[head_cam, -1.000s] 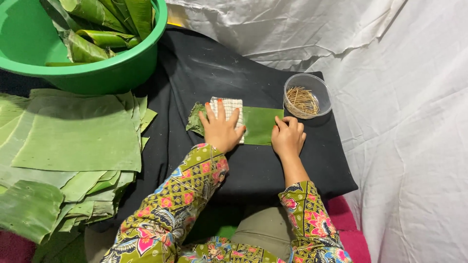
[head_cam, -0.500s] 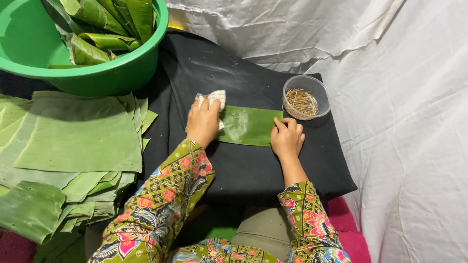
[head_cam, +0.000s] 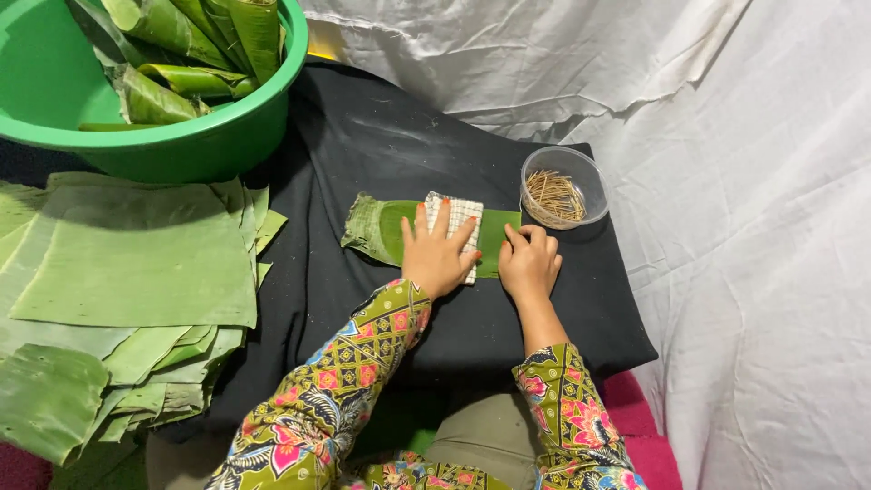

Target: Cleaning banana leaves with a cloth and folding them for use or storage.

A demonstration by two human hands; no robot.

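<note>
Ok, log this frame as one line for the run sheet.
left hand: flat on checked cloth over banana leaf strip | right hand: pinning leaf's right end | small bowl of sticks: beside right hand | surface: black mat

**No packages, labels, signs or screens in view**

Nothing here is a printed package, label, sign or screen. The nearest thing to a container of goods is 1 small round clear bowl (head_cam: 563,186) at the far right edge of the black cloth (head_cam: 381,145), holding thin pale sticks; it bears no label. 1 large round green tub (head_cam: 181,136) stands at the upper left, filled with rolled leaves, and its wall is plain, with no sticker or marking.
</note>
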